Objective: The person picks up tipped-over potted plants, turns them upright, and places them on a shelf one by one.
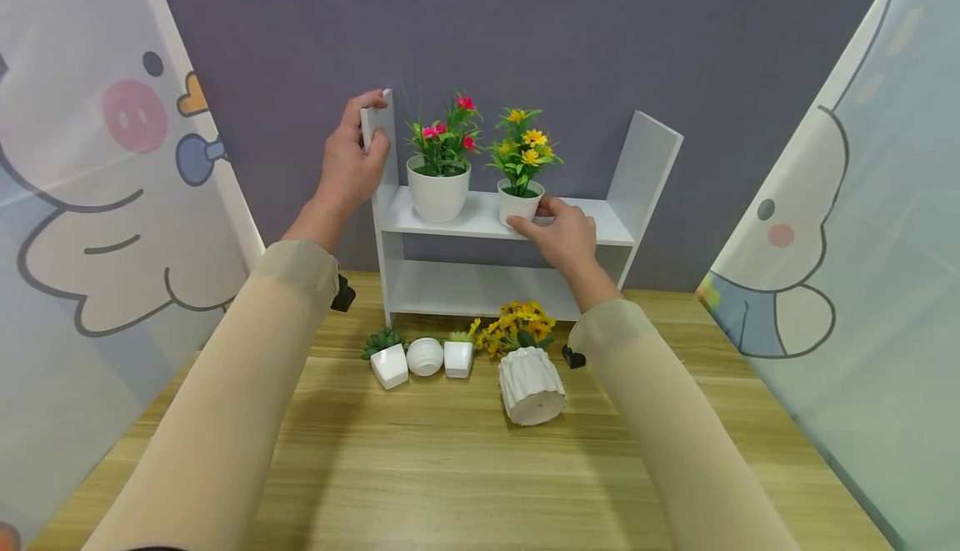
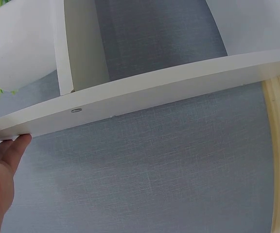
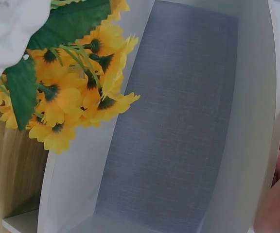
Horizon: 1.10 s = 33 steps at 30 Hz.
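A two-tier white shelf point(image 1: 465, 286) stands against the dark wall. My left hand point(image 1: 352, 159) grips the upper part of its left side panel, thumb in front and fingers over the edge; the left wrist view shows the fingertips point(image 2: 21, 143) against the panel. On the upper board, a small white pot with yellow flowers point(image 1: 519, 206) sits between the thumb and fingers of my right hand point(image 1: 566, 236). To its left stands a larger white pot with pink flowers point(image 1: 438, 194). Only part of the right hand point(image 3: 278, 199) shows in the right wrist view.
On the wooden table point(image 1: 420, 468), before the shelf, several small white succulent pots point(image 1: 425, 358) lie in a row. A ribbed white pot point(image 1: 531, 380) lies tipped over, its yellow flowers point(image 1: 517, 326) toward the shelf. Cartoon-printed curtains point(image 1: 82, 201) hang at both sides.
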Each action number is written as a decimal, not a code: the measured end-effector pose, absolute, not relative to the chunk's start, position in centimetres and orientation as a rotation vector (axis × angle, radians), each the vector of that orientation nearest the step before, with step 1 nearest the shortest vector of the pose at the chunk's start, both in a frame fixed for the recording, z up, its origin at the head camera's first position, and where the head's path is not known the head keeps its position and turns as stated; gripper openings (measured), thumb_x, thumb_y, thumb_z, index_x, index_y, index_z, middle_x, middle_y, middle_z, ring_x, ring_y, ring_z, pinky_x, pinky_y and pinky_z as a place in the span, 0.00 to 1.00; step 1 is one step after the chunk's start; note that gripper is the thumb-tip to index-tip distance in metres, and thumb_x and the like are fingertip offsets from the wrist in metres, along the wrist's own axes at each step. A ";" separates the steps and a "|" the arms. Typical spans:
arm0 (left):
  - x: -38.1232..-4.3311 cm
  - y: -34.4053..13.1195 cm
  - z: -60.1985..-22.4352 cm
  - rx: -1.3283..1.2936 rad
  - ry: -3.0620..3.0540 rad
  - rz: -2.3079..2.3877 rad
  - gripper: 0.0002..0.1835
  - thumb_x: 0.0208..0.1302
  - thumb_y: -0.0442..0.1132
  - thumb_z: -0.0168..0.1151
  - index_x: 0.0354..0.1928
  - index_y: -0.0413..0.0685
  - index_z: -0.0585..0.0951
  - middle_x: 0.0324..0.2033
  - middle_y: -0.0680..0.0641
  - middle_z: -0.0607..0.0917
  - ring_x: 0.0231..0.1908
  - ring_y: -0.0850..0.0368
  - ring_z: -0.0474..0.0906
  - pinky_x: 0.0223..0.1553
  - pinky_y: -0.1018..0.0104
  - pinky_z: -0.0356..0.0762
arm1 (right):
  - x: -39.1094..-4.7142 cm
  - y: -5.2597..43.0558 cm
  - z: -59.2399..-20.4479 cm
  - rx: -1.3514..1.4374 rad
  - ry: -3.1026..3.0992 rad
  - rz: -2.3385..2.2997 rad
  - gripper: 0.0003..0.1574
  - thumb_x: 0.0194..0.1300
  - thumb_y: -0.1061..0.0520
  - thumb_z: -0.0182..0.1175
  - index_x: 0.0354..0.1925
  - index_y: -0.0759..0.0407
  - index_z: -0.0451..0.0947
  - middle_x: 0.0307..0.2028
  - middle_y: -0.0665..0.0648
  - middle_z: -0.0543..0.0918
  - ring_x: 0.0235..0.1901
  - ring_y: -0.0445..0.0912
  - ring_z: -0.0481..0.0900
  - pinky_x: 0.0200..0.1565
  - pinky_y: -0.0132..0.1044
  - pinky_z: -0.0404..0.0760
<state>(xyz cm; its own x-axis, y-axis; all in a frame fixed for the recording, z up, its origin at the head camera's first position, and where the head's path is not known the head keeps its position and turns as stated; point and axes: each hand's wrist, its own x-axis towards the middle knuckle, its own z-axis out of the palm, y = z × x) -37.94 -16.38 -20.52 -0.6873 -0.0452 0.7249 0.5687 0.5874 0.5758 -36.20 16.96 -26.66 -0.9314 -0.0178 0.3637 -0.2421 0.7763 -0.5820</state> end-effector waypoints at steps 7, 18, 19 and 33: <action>-38.0 -16.3 -20.6 -0.408 -2.100 -1.091 0.23 0.84 0.41 0.45 0.76 0.58 0.71 0.80 0.58 0.74 0.27 0.59 0.66 0.33 0.65 0.66 | -36.3 16.9 -26.6 0.193 -2.669 0.899 0.47 0.73 0.27 0.66 0.75 0.54 0.77 0.68 0.55 0.87 0.72 0.58 0.77 0.80 0.60 0.56; -38.0 -16.3 -20.7 -0.406 -2.089 -1.109 0.23 0.83 0.41 0.45 0.75 0.57 0.72 0.81 0.61 0.72 0.33 0.56 0.71 0.37 0.65 0.68 | -36.4 16.8 -26.2 0.217 -2.719 0.887 0.46 0.75 0.27 0.64 0.78 0.49 0.75 0.70 0.53 0.85 0.75 0.56 0.76 0.82 0.64 0.52; -38.0 -16.3 -20.7 -0.407 -2.089 -1.105 0.23 0.84 0.41 0.45 0.75 0.57 0.71 0.81 0.60 0.73 0.33 0.56 0.71 0.36 0.65 0.68 | -36.4 16.8 -26.2 0.216 -2.724 0.883 0.46 0.75 0.27 0.64 0.79 0.49 0.75 0.71 0.53 0.85 0.75 0.56 0.75 0.82 0.64 0.52; -38.0 -16.2 -20.6 -0.403 -2.090 -1.106 0.23 0.84 0.41 0.45 0.76 0.57 0.71 0.79 0.56 0.76 0.36 0.55 0.73 0.38 0.65 0.69 | -36.6 16.4 -26.5 0.154 -2.713 0.827 0.47 0.72 0.25 0.66 0.76 0.49 0.79 0.68 0.51 0.87 0.74 0.55 0.77 0.81 0.64 0.55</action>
